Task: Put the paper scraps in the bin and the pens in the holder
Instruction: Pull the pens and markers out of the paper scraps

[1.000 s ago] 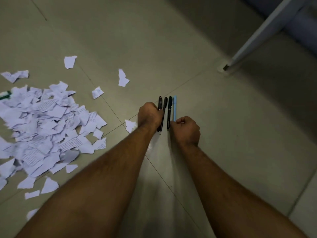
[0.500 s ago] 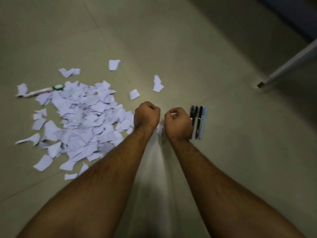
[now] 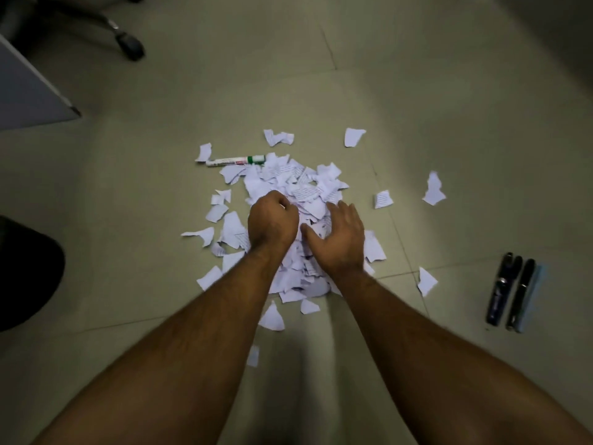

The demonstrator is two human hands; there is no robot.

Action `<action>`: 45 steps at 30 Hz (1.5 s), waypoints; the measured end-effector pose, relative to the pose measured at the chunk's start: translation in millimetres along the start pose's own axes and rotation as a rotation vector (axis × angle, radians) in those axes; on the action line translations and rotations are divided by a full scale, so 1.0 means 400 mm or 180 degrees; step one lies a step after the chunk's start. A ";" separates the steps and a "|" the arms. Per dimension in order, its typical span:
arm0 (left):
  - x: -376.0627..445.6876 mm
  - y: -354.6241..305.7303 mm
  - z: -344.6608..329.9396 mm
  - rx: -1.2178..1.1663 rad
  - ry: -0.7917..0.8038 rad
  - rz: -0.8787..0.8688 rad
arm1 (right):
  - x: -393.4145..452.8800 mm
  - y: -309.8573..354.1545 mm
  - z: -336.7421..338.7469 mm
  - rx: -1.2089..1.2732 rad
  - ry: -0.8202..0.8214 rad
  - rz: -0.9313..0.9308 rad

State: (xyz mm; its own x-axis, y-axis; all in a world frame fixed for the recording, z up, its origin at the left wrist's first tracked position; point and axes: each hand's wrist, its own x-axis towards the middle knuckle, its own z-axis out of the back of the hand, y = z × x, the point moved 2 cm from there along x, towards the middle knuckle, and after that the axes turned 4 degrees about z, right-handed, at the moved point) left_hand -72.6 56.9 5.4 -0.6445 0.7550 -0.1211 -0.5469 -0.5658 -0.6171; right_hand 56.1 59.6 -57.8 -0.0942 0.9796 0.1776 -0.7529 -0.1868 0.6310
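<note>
Paper scraps (image 3: 290,187) heaped on the floor (image 3: 417,91), strays around; both hands over the heap: right hand (image 3: 337,239) spread flat, released, fingers resting on scraps; left hand (image 3: 272,221) clenched in a fist, contents not discernible. Dark pens (image 3: 510,292) lie side by side well right of the heap, a green-capped marker (image 3: 236,160) at its far-left edge. Scraps beneath hands and forearms are hidden.
</note>
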 end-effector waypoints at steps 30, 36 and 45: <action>0.319 -0.010 -0.002 0.2467 -0.0151 -0.1192 | 0.003 0.000 -0.020 -0.0814 0.0162 0.0185; 0.256 -0.070 0.016 0.2709 -0.0485 -0.1914 | 0.004 0.000 -0.018 -0.0644 0.0094 0.0142; 0.038 -0.161 0.007 0.2576 0.0026 -0.2269 | 0.005 0.005 -0.002 -0.0180 0.0282 -0.0006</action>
State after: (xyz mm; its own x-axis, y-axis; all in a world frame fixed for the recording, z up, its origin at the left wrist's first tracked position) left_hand -48.6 104.1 45.4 -0.0359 0.9978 0.0558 -0.9878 -0.0439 0.1494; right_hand 53.8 61.4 -56.7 -0.1481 0.9831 0.1074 -0.7885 -0.1829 0.5872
